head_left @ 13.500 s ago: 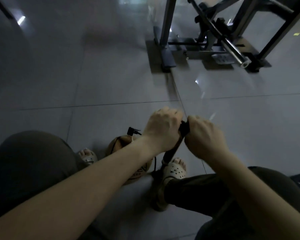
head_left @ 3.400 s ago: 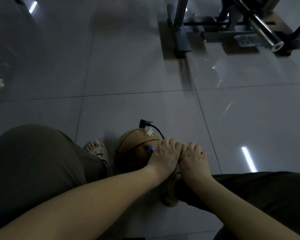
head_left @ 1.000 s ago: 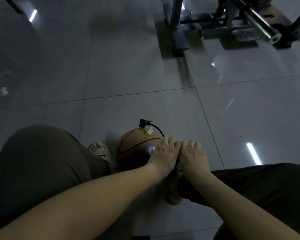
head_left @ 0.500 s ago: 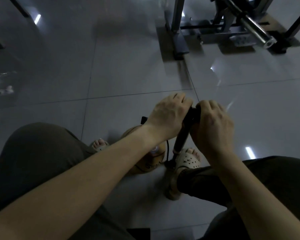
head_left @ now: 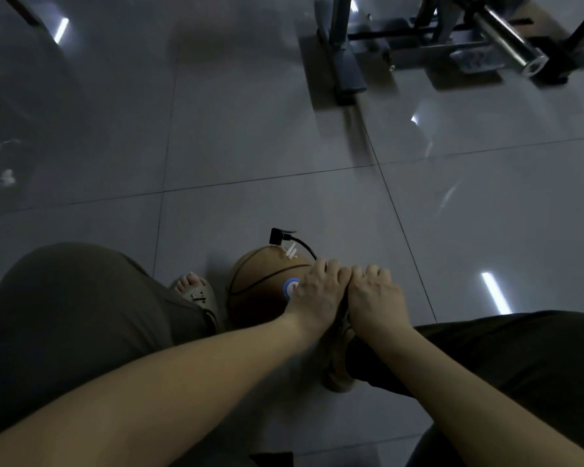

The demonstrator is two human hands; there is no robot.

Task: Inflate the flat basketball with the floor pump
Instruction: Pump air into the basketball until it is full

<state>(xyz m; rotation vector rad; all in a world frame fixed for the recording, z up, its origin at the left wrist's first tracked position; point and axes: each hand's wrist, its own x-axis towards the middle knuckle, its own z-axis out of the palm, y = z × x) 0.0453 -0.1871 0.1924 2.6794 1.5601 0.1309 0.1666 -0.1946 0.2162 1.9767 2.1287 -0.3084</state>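
A brown basketball (head_left: 260, 288) with a round blue mark sits on the floor between my feet. A black pump hose (head_left: 302, 246) curves over its top and ends in a black connector (head_left: 277, 235) at the ball's far side. My left hand (head_left: 314, 291) and my right hand (head_left: 375, 298) sit side by side, low down, both curled round the pump handle, which is hidden beneath them. The pump's barrel and base are hidden under my hands. My right foot (head_left: 338, 358) in a sandal sits just below the hands.
Grey tiled floor (head_left: 250, 146) stretches ahead, with bright light reflections. A metal gym frame (head_left: 344, 55) with a steel bar (head_left: 509, 38) stands at the far right. My left foot (head_left: 196, 291) in a sandal is left of the ball. My knees fill the lower corners.
Half a second ago both hands held the handle raised, with the barrel showing below. Now they have pushed it down low beside the ball.
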